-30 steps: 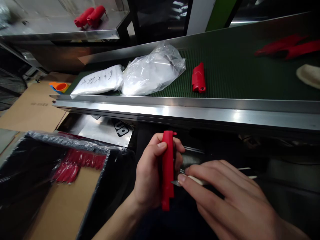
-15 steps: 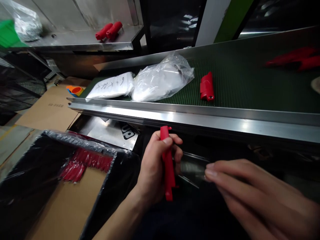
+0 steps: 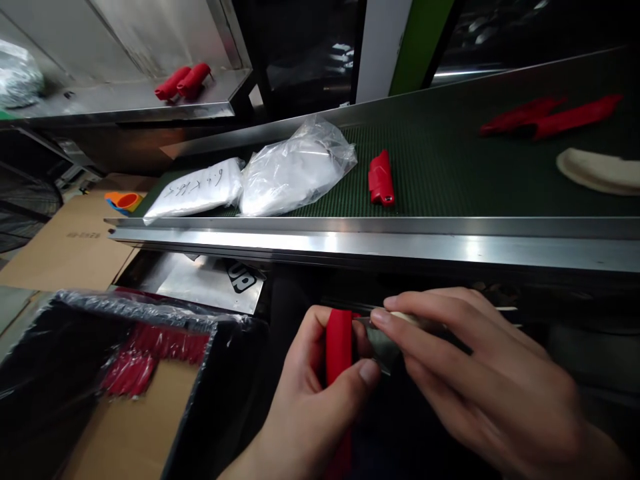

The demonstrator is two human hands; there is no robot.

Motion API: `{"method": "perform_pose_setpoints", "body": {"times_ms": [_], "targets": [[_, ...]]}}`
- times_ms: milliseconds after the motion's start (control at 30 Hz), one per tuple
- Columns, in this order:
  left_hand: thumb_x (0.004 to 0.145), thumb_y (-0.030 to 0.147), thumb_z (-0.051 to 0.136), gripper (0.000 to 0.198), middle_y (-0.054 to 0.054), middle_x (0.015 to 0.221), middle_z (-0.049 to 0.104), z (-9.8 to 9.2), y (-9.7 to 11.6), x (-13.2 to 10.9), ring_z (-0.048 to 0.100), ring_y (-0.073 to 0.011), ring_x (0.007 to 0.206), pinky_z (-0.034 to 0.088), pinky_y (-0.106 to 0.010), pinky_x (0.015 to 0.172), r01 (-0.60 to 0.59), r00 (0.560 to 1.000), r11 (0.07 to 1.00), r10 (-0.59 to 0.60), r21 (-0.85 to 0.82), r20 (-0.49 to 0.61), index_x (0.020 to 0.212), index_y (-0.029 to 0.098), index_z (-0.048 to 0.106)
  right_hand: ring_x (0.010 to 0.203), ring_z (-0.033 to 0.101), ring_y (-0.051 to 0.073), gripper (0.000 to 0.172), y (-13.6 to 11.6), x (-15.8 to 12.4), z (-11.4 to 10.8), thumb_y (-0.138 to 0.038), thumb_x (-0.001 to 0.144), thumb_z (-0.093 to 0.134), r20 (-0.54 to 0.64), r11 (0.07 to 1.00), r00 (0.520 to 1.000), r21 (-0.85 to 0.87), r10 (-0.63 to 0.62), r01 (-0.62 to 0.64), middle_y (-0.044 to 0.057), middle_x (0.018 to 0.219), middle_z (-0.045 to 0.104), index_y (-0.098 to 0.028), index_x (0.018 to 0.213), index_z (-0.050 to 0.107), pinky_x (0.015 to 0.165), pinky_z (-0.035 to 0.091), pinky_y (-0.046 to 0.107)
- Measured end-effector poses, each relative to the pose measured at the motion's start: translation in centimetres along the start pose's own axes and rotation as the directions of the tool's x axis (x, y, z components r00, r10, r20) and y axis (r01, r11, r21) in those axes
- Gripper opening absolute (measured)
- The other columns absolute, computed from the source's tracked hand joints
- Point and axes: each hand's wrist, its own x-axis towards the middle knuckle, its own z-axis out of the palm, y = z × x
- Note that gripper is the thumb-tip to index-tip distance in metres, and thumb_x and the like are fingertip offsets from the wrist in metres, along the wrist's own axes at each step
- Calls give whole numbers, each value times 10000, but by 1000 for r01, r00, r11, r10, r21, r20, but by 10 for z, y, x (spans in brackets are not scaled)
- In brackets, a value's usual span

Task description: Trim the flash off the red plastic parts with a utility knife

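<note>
My left hand (image 3: 310,400) is closed around a long red plastic part (image 3: 339,347), held upright in front of the conveyor's edge. A knife (image 3: 381,348) with a thin metal blade and a pale handle is pinched in my right hand (image 3: 480,367). Its blade meets the right side of the red part near the top, close to my left thumb. My fingers cover most of the handle. The lower end of the red part is partly hidden behind my left hand. Past the metal rail, a shorter red plastic piece (image 3: 381,179) stands on the green belt.
The green conveyor belt (image 3: 430,180) carries plastic bags (image 3: 300,170), more red parts (image 3: 575,120) and a pale curved object (image 3: 595,172). Its metal rail (image 3: 400,243) runs across in front of me. A lined box (image 3: 200,393) with wrapped red pieces (image 3: 130,367) stands lower left. Two red parts (image 3: 183,81) lie on a metal shelf.
My right hand has moved left, bringing the knife blade to the red part. My left hand has shifted its hold and now sits lower. The view has turned slightly right.
</note>
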Motion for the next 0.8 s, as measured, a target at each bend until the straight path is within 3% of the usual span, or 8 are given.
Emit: {"method": "perform_pose_setpoints", "body": {"times_ms": [200, 400, 567, 700, 800], "targets": [[832, 361, 743, 299, 55, 680, 433, 7, 6, 0, 349, -36, 509, 280, -184, 481, 62, 996, 998, -62, -6, -67, 907, 195, 506, 1088, 566, 201, 411, 0, -4, 1, 21, 869, 561, -17, 1000, 1000, 14, 4, -4, 116, 1151, 617, -121, 1248, 627, 854, 481, 353], [851, 348, 714, 269, 45, 710, 423, 8, 6, -4, 341, -52, 552, 285, -190, 512, 55, 998, 998, -55, -30, -22, 893, 196, 495, 1079, 585, 218, 418, 6, -7, 4, -7, 877, 568, -26, 1000, 1000, -19, 8, -9, 109, 1142, 636, -145, 1268, 622, 843, 495, 366], [843, 359, 703, 265, 13, 807, 456, 6, 7, -9, 402, -66, 634, 336, -174, 550, 0, 998, 1000, -1, 19, 65, 884, 193, 500, 999, 615, 212, 430, 14, -8, 1, 45, 826, 615, -160, 994, 984, -58, 80, -90, 124, 1108, 651, -120, 1222, 649, 833, 510, 390], [887, 395, 621, 252, 36, 635, 469, 1, 6, -4, 386, -61, 495, 330, -146, 455, 158, 972, 982, -138, -99, 191, 943, 208, 461, 1049, 602, 185, 407, 6, -9, 0, 47, 847, 576, -120, 993, 987, 53, 107, -102, 115, 1125, 635, -117, 1212, 652, 853, 521, 342], [889, 416, 591, 240, 14, 624, 506, -1, 3, 2, 413, -74, 477, 365, -137, 418, 193, 947, 961, -130, -198, 293, 954, 210, 486, 1064, 595, 179, 374, -3, -8, 2, 27, 865, 547, -104, 990, 990, 112, 93, -81, 112, 1119, 627, -112, 1195, 656, 841, 532, 321]]}}
